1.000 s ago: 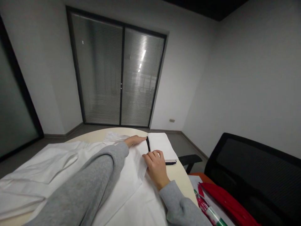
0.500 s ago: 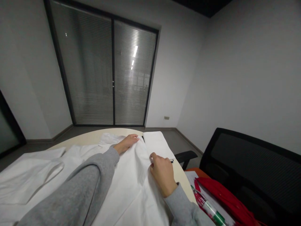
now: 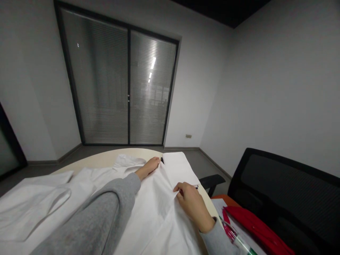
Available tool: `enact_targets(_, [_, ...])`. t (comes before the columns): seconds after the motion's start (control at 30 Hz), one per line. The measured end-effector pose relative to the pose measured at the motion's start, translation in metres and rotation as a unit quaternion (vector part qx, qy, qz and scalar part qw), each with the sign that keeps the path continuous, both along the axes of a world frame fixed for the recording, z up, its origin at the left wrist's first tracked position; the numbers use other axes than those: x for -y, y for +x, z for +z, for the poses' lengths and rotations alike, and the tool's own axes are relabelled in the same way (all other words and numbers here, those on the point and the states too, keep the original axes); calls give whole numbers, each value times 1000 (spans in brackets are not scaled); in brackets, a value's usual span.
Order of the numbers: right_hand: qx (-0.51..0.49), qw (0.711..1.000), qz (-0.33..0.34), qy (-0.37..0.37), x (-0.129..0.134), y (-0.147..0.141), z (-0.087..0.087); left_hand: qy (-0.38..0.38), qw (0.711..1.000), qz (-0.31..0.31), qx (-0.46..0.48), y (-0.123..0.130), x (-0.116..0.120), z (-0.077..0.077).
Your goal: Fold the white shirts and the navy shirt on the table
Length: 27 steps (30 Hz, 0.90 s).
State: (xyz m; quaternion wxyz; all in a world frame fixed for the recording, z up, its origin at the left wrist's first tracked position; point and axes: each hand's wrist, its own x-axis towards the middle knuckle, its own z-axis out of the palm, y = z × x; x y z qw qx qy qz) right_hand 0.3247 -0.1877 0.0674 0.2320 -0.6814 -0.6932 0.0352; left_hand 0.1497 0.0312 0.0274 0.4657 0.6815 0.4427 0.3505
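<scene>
A white cloth garment [image 3: 143, 219], with what looks like a sleeve [image 3: 34, 209] lying to the left, is spread over the pale round table [image 3: 103, 158]. My left hand [image 3: 151, 166] is closed on the garment's far edge, close to a white sheet or pad [image 3: 177, 166]. Nearer me and to the right, my right hand [image 3: 191, 202] pinches the cloth along its right side, pulling a crease up into a small peak. Between the two hands the edge runs fairly straight. Part of the cloth is hidden under my left forearm.
Right of the table stands a black mesh chair [image 3: 289, 191] with an armrest [image 3: 212, 182]. On its orange seat lie a red cloth item [image 3: 255, 223], papers and a clear bottle [image 3: 240, 244]. A small dark object [image 3: 196, 186] shows beside my right hand.
Both hands have shifted a little to the right. My right hand now pinches the garment's edge and draws it rightward, stretching the fold. The view has tilted slightly up.
</scene>
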Motion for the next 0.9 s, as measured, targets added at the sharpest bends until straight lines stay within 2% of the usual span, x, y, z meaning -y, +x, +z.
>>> enact_targets(0.17, [-51,998,43,-22,3,-7,0,-20,999,-2,34,9,-7,2])
enact_targets(0.4, [-185,979,53,-68,13,-14,23,24,994,-44,100,4,-3,3])
enact_targets(0.47, [-192,978,47,-66,12,-16,25,57,996,-46,51,4,-2,2])
enact_targets(0.57, [-178,982,19,-57,8,-14,18,107,992,-19,-69,8,-1,3])
enact_targets(0.73, [-143,989,-7,-27,-1,-3,1,105,974,32,-200,8,6,15])
enact_targets(0.83, [-114,993,-15,-30,-4,3,-4,84,951,35,-296,-11,25,30])
enact_targets(0.9, [-100,994,-15,-44,-6,6,-8,70,934,26,-349,-34,47,42])
